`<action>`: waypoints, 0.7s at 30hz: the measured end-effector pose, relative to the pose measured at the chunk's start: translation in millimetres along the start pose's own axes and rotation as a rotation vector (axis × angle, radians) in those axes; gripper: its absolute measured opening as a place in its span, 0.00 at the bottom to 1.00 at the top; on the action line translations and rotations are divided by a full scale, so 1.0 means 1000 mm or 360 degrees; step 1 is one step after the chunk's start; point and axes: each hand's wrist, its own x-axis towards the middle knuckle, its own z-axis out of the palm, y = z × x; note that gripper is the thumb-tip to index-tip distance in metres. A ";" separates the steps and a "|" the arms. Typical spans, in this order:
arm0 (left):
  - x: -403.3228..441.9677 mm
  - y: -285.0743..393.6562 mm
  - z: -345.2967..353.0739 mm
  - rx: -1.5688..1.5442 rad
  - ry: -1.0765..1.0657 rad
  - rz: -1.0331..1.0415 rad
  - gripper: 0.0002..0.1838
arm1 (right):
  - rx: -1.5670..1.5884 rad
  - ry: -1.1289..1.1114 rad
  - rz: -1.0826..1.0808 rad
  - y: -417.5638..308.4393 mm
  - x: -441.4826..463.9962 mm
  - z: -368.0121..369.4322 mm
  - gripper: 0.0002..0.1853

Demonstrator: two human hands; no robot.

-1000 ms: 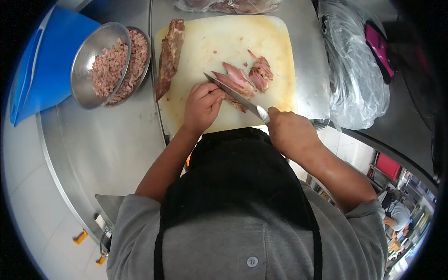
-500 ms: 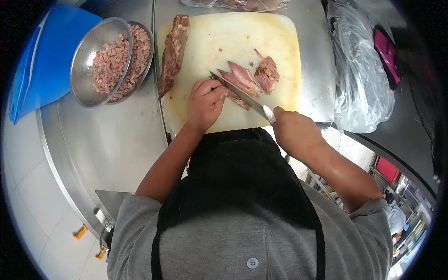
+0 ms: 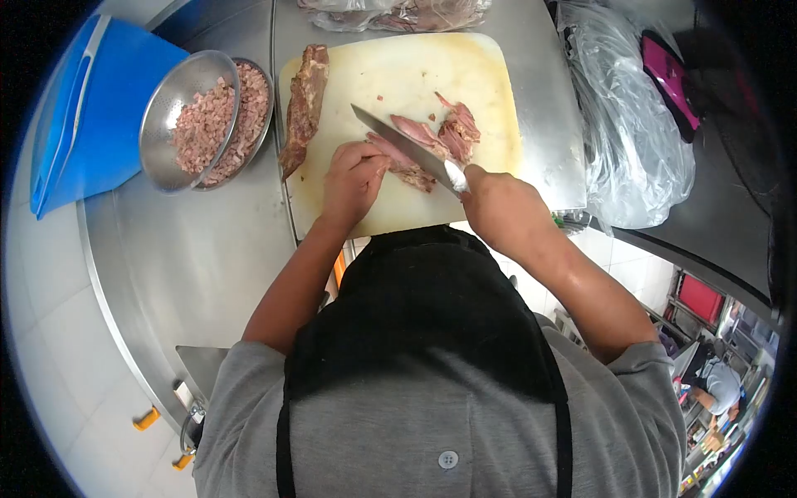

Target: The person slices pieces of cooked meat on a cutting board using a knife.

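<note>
My right hand (image 3: 505, 206) is closed round the white handle of a knife (image 3: 403, 143), whose blade slants up and left across the meat. Under and beside the blade lies a piece of meat (image 3: 408, 170), pinkish with a browned edge. My left hand (image 3: 353, 181) has its fingers curled and pressed on the left end of that piece, close to the blade. Cut meat pieces (image 3: 458, 131) lie just beyond the knife. A long browned slab of meat (image 3: 305, 108) rests along the left side of the white cutting board (image 3: 390, 66).
Left of the board, a metal colander (image 3: 162, 108) of diced meat leans over a metal bowl (image 3: 267, 104) holding more. Behind them is a blue container (image 3: 124, 108). Clear plastic bags (image 3: 623, 141) lie at right, beside a pink and black item (image 3: 668, 79). Another person (image 3: 718, 386) is at far right.
The blade has lifted off its earlier line and now lies further left over the meat. The left fingers stay on the piece. The whole view has shifted slightly.
</note>
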 end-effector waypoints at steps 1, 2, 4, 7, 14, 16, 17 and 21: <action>0.003 0.000 -0.002 -0.0001 0.0002 -0.0001 0.06 | -0.0017 -0.0074 0.0031 -0.002 -0.001 -0.001 0.10; 0.005 0.000 -0.005 0.0030 0.0004 0.0073 0.06 | -0.0018 -0.0081 0.0029 -0.001 -0.003 0.005 0.10; 0.005 -0.003 -0.006 0.0057 0.0004 0.0141 0.06 | 0.0010 -0.0015 -0.0049 0.002 -0.005 0.015 0.10; 0.003 -0.008 -0.003 -0.0036 -0.0036 0.0106 0.05 | -0.0017 -0.0148 0.0036 -0.004 -0.007 0.008 0.09; 0.002 -0.014 -0.002 -0.0104 -0.0062 -0.0001 0.03 | -0.0015 -0.0218 0.0039 -0.007 0.007 0.012 0.09; 0.003 -0.014 -0.001 -0.0126 -0.0045 -0.0020 0.03 | 0.0049 -0.0262 0.0040 -0.009 0.012 0.009 0.09; 0.002 -0.013 -0.001 -0.0117 -0.0056 -0.0051 0.03 | 0.0042 -0.0274 0.0041 -0.010 0.014 0.008 0.09; 0.001 -0.015 -0.001 -0.0170 -0.0048 -0.0077 0.03 | 0.0039 -0.0334 0.0084 -0.010 0.022 0.021 0.09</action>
